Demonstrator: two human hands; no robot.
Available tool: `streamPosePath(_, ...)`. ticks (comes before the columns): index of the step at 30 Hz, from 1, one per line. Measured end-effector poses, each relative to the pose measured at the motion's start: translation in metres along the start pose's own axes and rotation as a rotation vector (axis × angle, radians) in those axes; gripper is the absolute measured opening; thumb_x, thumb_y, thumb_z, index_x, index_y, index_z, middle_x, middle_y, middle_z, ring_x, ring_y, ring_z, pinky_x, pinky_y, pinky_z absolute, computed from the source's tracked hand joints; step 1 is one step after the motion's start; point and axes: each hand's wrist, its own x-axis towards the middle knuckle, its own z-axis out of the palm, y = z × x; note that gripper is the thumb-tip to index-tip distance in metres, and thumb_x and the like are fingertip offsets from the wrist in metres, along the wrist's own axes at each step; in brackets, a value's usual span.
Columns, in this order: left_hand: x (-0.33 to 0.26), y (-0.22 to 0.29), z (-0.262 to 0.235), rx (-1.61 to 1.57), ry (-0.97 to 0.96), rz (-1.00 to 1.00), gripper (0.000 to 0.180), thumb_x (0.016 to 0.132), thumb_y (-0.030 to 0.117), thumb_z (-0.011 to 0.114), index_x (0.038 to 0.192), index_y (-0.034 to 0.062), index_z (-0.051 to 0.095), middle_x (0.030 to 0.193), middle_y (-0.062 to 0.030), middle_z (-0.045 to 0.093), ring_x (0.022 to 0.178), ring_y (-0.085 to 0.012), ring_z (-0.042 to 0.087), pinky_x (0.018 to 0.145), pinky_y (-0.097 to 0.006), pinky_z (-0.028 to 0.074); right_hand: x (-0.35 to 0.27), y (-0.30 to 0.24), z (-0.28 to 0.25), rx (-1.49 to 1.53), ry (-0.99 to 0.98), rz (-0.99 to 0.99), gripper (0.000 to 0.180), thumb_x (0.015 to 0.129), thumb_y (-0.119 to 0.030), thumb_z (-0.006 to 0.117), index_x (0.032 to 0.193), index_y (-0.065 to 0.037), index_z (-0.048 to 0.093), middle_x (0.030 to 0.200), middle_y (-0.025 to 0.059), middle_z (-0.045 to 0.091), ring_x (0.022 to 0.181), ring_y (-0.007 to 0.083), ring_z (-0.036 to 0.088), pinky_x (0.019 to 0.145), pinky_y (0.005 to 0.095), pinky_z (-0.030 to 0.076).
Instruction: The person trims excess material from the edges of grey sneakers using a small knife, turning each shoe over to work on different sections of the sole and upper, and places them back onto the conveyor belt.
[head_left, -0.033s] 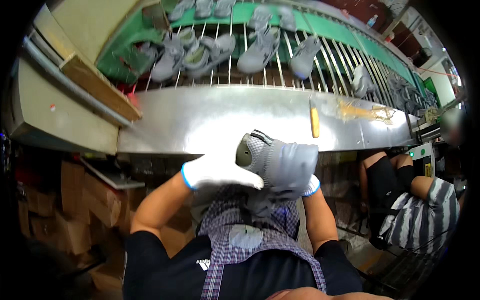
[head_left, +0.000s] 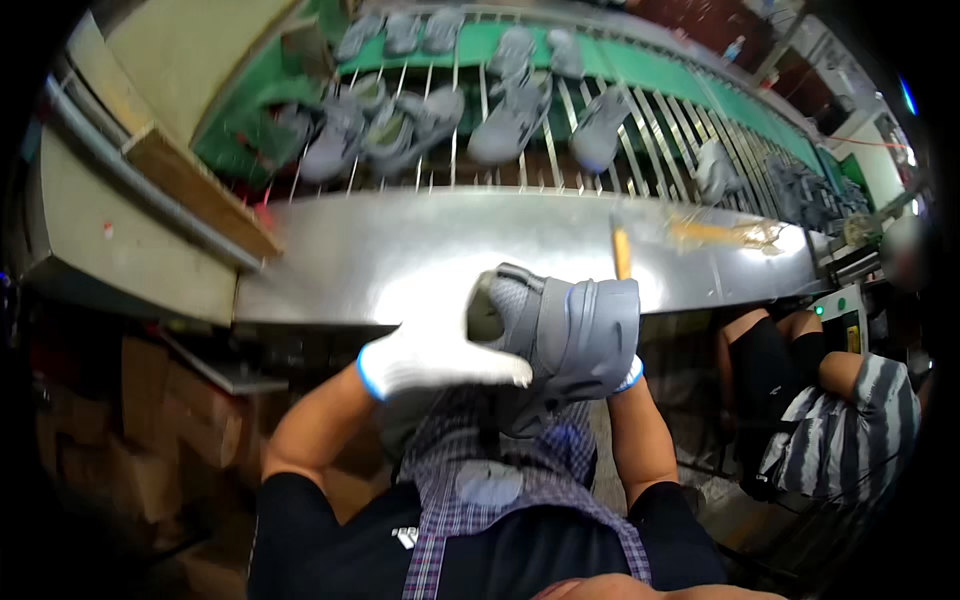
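Observation:
A grey shoe [head_left: 585,335] with a mesh part and an olive-lined collar is held up in front of my apron, by the near edge of the metal bench. My left hand [head_left: 430,350], in a white knit glove with a blue cuff, grips it at the collar end, thumb stretched along its near side. Behind the toe end is my right hand [head_left: 632,374]; only a bit of white glove and blue cuff shows, and its fingers are hidden by the shoe. On the bench beyond lies a tool with a yellow handle [head_left: 622,252].
Several grey shoes [head_left: 510,120] rest on a rack of metal bars [head_left: 645,130] and a green belt [head_left: 640,60] past the bench [head_left: 340,235]. A pale cabinet [head_left: 110,210] stands at left, with cardboard boxes [head_left: 150,440] below. At right sits another person in striped clothing [head_left: 850,430].
The shoe has turned slightly in my hands, and the right glove is more hidden behind it. The bench and rack sit a little lower in the picture.

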Motion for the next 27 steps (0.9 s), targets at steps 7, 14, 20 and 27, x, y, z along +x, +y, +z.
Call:
streamPosePath(7,0.038,-0.005,0.016,0.338,0.431,0.477,0.096,0.071,0.014,0.102,0.149,0.0045,0.048,0.122,-0.0203,0.072,0.103,-0.0341,0.078,0.09,-0.042,0.064,0.027,-0.193,-0.072,-0.273,0.398,-0.194,0.056,0.112,-0.036,0.052,0.162,-0.011,0.051,0.152,0.0176,0.063,0.132,0.0274,0.065,0.113,0.0398,0.053)
streamPosePath(14,0.079,-0.01,0.024,0.357,0.511,0.496,0.09,0.075,0.016,0.099,0.148,0.0066,0.047,0.128,-0.0249,0.069,0.102,-0.0388,0.078,0.088,-0.043,0.065,0.076,-0.226,-0.096,-1.415,0.281,-0.373,0.028,0.101,-0.019,0.065,0.127,-0.01,0.069,0.13,0.0115,0.071,0.101,0.0351,0.077,0.084,0.0441,0.064)
streamPosePath(20,0.095,-0.013,-0.001,0.299,0.587,0.199,0.093,0.079,0.021,0.095,0.154,0.0058,0.043,0.123,-0.0258,0.073,0.107,-0.0381,0.078,0.095,-0.044,0.063,0.121,-0.208,-0.082,-1.023,0.639,-0.183,0.046,0.109,-0.051,0.057,0.138,-0.015,0.062,0.102,0.0171,0.079,0.086,0.038,0.079,0.077,0.0489,0.062)
streamPosePath(27,0.113,-0.035,-0.04,0.242,0.717,-0.001,0.09,0.079,0.019,0.095,0.153,0.0048,0.046,0.135,-0.0226,0.066,0.122,-0.0316,0.069,0.108,-0.043,0.055,0.177,-0.165,-0.073,-0.896,0.711,-0.167,0.067,0.109,-0.059,0.055,0.151,-0.007,0.047,0.088,0.0243,0.078,0.08,0.0466,0.077,0.071,0.0532,0.061)
